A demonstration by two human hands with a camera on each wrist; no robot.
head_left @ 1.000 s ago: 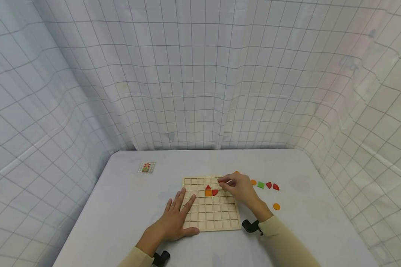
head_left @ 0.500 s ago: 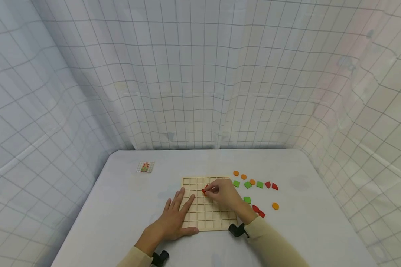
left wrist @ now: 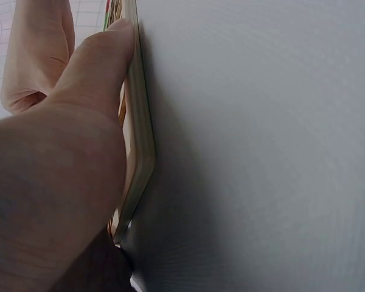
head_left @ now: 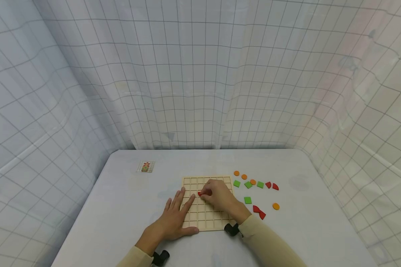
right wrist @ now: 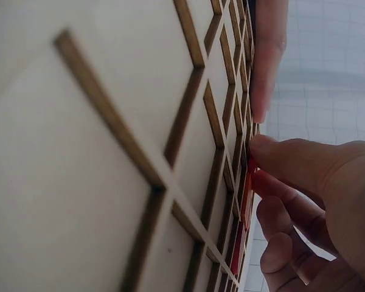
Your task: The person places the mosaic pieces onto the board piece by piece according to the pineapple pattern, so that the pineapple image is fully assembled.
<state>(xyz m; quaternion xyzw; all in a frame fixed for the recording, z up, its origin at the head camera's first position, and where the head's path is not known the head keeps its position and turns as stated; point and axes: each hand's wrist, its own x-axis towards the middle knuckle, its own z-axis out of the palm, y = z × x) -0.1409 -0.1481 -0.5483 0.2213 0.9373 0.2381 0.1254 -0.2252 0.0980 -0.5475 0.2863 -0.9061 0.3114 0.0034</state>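
On board [head_left: 207, 218], right hand [head_left: 218, 195] pinching red piece [head_left: 199, 193]

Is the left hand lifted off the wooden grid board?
No, the left hand lies flat with its fingers on the wooden grid board.

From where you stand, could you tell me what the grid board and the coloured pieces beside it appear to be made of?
The grid board looks like pale unfinished wood: matt, with darker, perhaps laser-cut, cell edges in the right wrist view. The coloured pieces look like thin flat tiles with an even, matt colour; painted wood or plastic, I cannot tell which.
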